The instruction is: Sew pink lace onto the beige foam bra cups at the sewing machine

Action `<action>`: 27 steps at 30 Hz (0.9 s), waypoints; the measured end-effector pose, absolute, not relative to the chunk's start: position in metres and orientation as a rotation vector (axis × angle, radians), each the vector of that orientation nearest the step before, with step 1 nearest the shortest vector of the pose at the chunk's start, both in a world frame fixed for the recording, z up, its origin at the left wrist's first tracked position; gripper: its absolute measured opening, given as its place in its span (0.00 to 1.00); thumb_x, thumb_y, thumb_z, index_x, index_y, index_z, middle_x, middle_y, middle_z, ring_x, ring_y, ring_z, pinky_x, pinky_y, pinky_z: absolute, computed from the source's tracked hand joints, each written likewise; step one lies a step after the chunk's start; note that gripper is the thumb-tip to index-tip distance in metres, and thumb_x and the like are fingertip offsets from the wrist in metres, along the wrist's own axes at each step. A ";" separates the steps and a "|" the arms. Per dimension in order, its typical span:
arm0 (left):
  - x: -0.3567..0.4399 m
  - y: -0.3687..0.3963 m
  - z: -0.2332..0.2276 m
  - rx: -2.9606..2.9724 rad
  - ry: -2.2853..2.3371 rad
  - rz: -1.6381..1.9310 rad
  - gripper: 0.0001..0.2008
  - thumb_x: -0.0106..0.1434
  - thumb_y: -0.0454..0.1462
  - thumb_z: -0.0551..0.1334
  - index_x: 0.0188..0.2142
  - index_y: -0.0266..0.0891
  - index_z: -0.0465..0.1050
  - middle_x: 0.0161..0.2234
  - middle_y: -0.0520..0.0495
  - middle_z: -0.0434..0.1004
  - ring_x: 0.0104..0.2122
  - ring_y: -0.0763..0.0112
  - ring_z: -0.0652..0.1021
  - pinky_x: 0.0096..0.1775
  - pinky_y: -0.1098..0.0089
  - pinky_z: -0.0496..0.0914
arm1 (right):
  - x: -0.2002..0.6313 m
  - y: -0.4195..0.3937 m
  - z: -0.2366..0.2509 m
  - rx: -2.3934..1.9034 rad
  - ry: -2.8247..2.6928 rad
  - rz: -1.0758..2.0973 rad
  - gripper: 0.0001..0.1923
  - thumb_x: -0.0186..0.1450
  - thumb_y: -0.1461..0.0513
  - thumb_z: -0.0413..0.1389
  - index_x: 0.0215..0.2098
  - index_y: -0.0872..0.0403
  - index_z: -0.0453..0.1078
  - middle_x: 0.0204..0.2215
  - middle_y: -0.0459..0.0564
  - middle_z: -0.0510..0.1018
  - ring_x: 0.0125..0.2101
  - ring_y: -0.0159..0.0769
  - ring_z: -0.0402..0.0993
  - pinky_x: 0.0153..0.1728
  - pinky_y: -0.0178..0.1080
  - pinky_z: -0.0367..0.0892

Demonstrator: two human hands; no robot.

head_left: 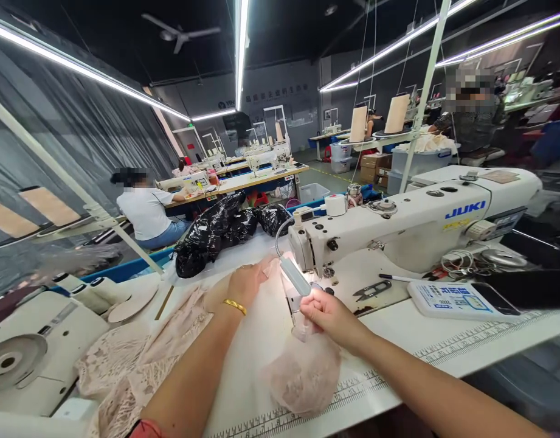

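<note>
The left hand lies flat, fingers spread open, on pale pink lace fabric behind the sewing machine needle. The right hand pinches the sheer, gathered fabric end in closed fingers just in front of the needle. Feeding well probably means keeping the soft lace flat and evenly taut on the smooth white counter.

Pale pink lace fabric, white sewing machine
</note>
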State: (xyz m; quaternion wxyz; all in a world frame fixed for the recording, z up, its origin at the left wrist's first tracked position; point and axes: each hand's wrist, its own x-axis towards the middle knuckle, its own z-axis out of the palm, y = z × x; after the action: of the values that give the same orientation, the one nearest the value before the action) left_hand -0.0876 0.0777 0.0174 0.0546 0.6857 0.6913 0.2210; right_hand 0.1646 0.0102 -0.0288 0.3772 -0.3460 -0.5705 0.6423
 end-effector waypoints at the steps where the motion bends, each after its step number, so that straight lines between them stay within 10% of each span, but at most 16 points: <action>1: -0.089 0.074 0.022 2.030 2.114 0.736 0.10 0.68 0.42 0.63 0.31 0.41 0.71 0.32 0.44 0.78 0.41 0.57 0.79 0.43 0.61 0.70 | 0.165 0.011 -0.028 -0.891 -1.451 1.639 0.20 0.65 0.44 0.63 0.36 0.51 0.67 0.26 0.43 0.76 0.26 0.36 0.70 0.28 0.38 0.62; 7: -0.096 0.006 0.056 1.664 1.962 0.977 0.19 0.62 0.50 0.62 0.44 0.40 0.70 0.26 0.51 0.75 0.26 0.66 0.76 0.29 0.70 0.66 | 0.173 0.006 -0.024 -0.911 -1.380 1.656 0.22 0.69 0.42 0.57 0.41 0.51 0.69 0.32 0.46 0.80 0.29 0.36 0.74 0.31 0.39 0.63; 17: -0.030 -0.118 0.020 0.977 1.308 1.041 0.22 0.55 0.51 0.77 0.37 0.39 0.73 0.28 0.50 0.78 0.26 0.73 0.74 0.30 0.75 0.64 | 0.191 -0.019 -0.010 -0.715 -1.407 1.624 0.28 0.63 0.40 0.65 0.48 0.50 0.69 0.33 0.44 0.74 0.33 0.36 0.74 0.37 0.40 0.68; 24: -0.021 -0.114 0.010 1.663 1.516 1.044 0.22 0.62 0.50 0.70 0.53 0.47 0.76 0.57 0.41 0.76 0.57 0.50 0.75 0.57 0.54 0.70 | 0.203 -0.038 0.007 -0.781 -1.784 1.346 0.17 0.66 0.59 0.62 0.52 0.48 0.70 0.33 0.43 0.77 0.34 0.35 0.71 0.37 0.38 0.65; 27: -0.026 -0.099 0.019 1.758 1.427 0.870 0.27 0.63 0.49 0.68 0.60 0.49 0.70 0.54 0.43 0.78 0.53 0.54 0.76 0.55 0.56 0.70 | 0.204 -0.042 0.016 -0.755 -1.887 1.250 0.17 0.66 0.59 0.62 0.53 0.50 0.71 0.33 0.44 0.77 0.35 0.36 0.72 0.37 0.38 0.66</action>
State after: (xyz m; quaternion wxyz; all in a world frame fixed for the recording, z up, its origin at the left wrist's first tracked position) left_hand -0.0262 -0.0988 0.0192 0.3506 0.6787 0.5510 0.3360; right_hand 0.2040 -0.0425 0.0163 0.3688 -0.2940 -0.7350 0.4871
